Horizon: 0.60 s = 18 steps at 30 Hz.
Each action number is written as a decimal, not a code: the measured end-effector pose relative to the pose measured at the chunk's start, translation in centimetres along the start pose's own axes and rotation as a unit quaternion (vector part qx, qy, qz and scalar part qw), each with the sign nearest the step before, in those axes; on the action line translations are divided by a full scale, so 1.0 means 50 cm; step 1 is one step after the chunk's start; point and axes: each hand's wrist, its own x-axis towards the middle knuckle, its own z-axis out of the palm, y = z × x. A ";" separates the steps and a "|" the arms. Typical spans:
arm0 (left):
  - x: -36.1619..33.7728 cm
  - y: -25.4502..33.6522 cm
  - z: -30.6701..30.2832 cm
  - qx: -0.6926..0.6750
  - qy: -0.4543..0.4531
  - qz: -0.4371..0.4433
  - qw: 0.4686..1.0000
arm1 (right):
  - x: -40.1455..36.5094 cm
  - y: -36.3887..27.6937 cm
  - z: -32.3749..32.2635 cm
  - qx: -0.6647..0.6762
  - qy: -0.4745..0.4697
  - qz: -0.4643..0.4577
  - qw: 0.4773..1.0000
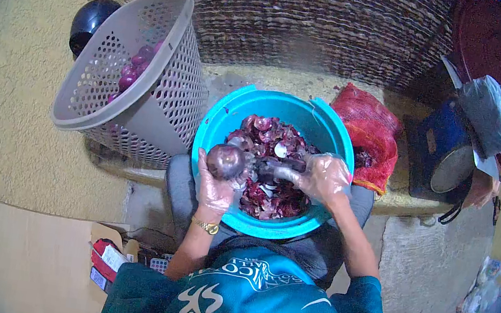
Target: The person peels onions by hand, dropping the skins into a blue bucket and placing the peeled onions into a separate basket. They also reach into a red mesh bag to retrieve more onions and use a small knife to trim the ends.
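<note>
A dark purple onion [225, 162] rests in my left hand [216, 184], whose gloved fingers curl round it over the left rim of the turquoise basin [266, 228]. My right hand [326, 177], in a clear plastic glove, is closed over the basin's right side around a dark object [271, 171] that points toward the onion; its shape is blurred and partly hidden. Below both hands, the basin holds onion skins [276, 203] and pale cut pieces. The basin sits on my lap.
A grey perforated basket [177, 88] with purple onions [134, 70] leans at the left. Right of the basin lies a red mesh sack [368, 118]. Farther right are a blue container [434, 150] and a grey plastic bag [490, 116]. A ridged wall stands behind.
</note>
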 end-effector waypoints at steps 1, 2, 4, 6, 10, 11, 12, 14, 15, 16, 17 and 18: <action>-0.001 0.000 0.003 -0.084 0.006 -0.029 0.996 | -0.001 -0.001 -0.009 0.020 -0.013 -0.019 1.000; 0.007 -0.010 0.013 -0.082 0.079 -0.008 0.993 | -0.002 -0.002 -0.014 0.040 -0.025 -0.038 0.998; 0.013 -0.011 0.015 -0.071 0.063 -0.042 0.995 | 0.000 -0.003 -0.009 0.059 -0.014 -0.053 0.997; 0.017 -0.017 -0.001 -0.071 0.045 -0.080 0.993 | 0.001 -0.006 -0.008 0.079 -0.002 -0.069 0.995; 0.005 -0.017 0.017 -0.030 0.009 -0.112 0.993 | -0.003 -0.013 -0.011 0.167 -0.025 -0.126 0.978; -0.003 -0.015 0.021 -0.030 0.009 -0.111 0.993 | -0.003 -0.016 -0.012 0.183 -0.032 -0.138 0.973; -0.014 -0.015 0.022 -0.020 -0.016 -0.099 0.995 | -0.004 -0.021 -0.017 0.188 -0.027 -0.141 0.971; -0.020 -0.007 0.017 -0.026 -0.076 -0.115 0.990 | -0.002 -0.028 -0.029 0.167 -0.021 -0.149 0.974; -0.020 -0.006 0.017 -0.025 -0.076 -0.115 0.990 | -0.001 -0.032 -0.036 0.146 -0.015 -0.155 0.977; -0.021 -0.007 0.020 -0.001 -0.083 -0.101 0.991 | 0.000 -0.037 -0.048 0.146 -0.015 -0.155 0.977; -0.023 -0.012 0.026 0.023 -0.090 -0.088 0.992 | 0.002 -0.043 -0.060 0.090 -0.038 -0.145 0.985; -0.024 -0.012 0.025 0.023 -0.090 -0.088 0.992 | 0.002 -0.046 -0.066 0.034 -0.060 -0.134 0.988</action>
